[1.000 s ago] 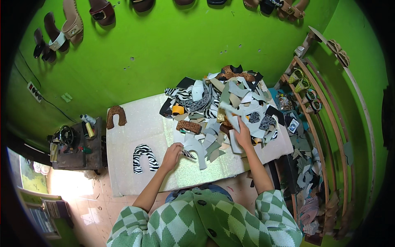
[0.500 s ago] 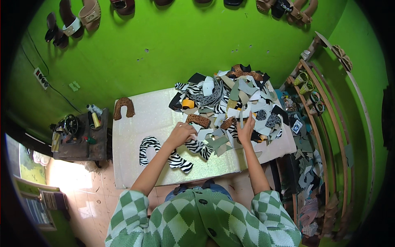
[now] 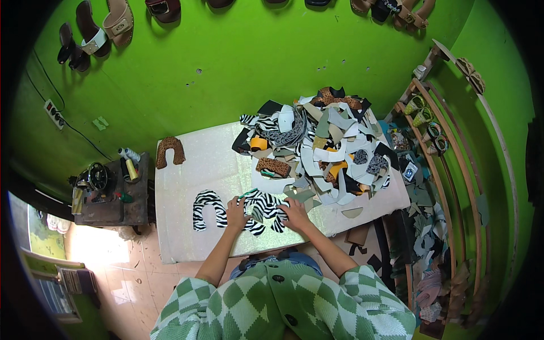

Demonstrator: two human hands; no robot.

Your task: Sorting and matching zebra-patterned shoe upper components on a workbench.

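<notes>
At the front middle of the table [image 3: 181, 249], a black-and-white zebra-print piece [image 3: 263, 205] lies between my two hands. My left hand [image 3: 237, 214] grips its left edge, with the fingers bent. My right hand [image 3: 294, 214] has the right edge pinched, thumb toward the middle. Part of another zebra-print strip [image 3: 254, 228] shows below and beside my left hand. Left of that hand, an arch-shaped zebra-print piece [image 3: 199, 211] lies flat. A thin green edge [image 3: 247, 193] shows above my left fingers. How the pieces overlap under my hands is hard to make out.
A heap of cut scraps [image 3: 323, 141] covers the table's back right, with a leopard-print piece [image 3: 273, 167] at its near side. A leopard-print arch [image 3: 170, 152] lies at the back left. A sewing machine [image 3: 97, 174] stands left; a wooden shoe rack [image 3: 447, 170] is right.
My right hand has left the scrap heap and come left and nearer. My left hand has moved slightly down. Zebra-print material is now spread between both hands.
</notes>
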